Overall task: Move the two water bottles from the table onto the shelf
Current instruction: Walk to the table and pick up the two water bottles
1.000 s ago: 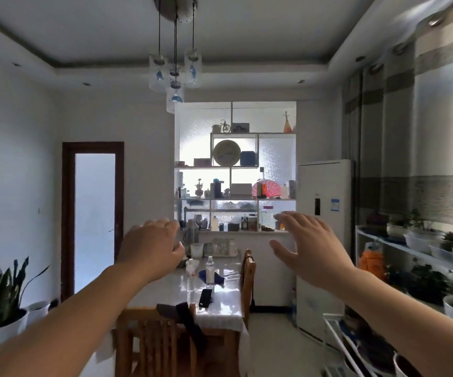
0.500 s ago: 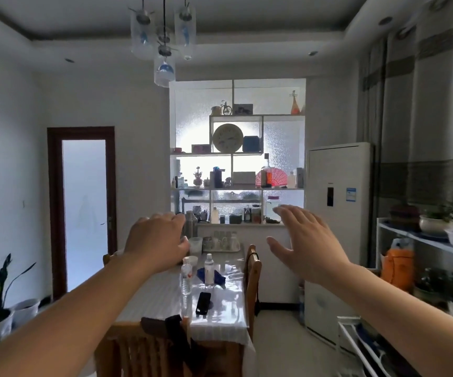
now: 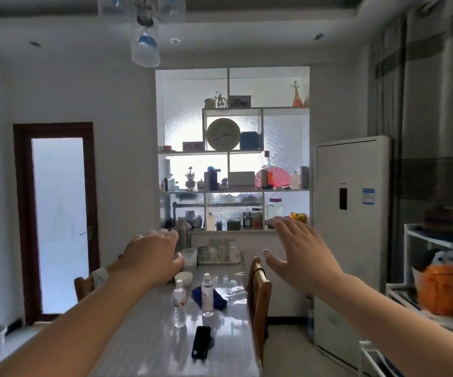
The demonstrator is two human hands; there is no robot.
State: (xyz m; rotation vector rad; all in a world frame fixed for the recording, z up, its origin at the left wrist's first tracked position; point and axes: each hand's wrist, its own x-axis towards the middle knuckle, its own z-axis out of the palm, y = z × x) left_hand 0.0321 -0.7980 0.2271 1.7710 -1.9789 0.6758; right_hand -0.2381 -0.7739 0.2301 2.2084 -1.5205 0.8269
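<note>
1. The shelf [image 3: 233,190] at frame centre is crowded; a bottle set there could knock ornaments over.
2. On the desk [image 3: 149,336], both water bottles [image 3: 179,303] [image 3: 207,295] stand mid-frame, near a dark phone [image 3: 201,342].
3. The left hand [image 3: 151,258] and right hand [image 3: 300,250] hover spread open, empty; a hasty reach may topple a bottle.

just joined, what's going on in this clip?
A person is reaching both hands out over a long grey dining table. Left hand and right hand are empty, fingers spread. Two small clear plastic water bottles, one nearer and one beside a blue cloth, stand untouched. The white wall shelf lies beyond.
</note>
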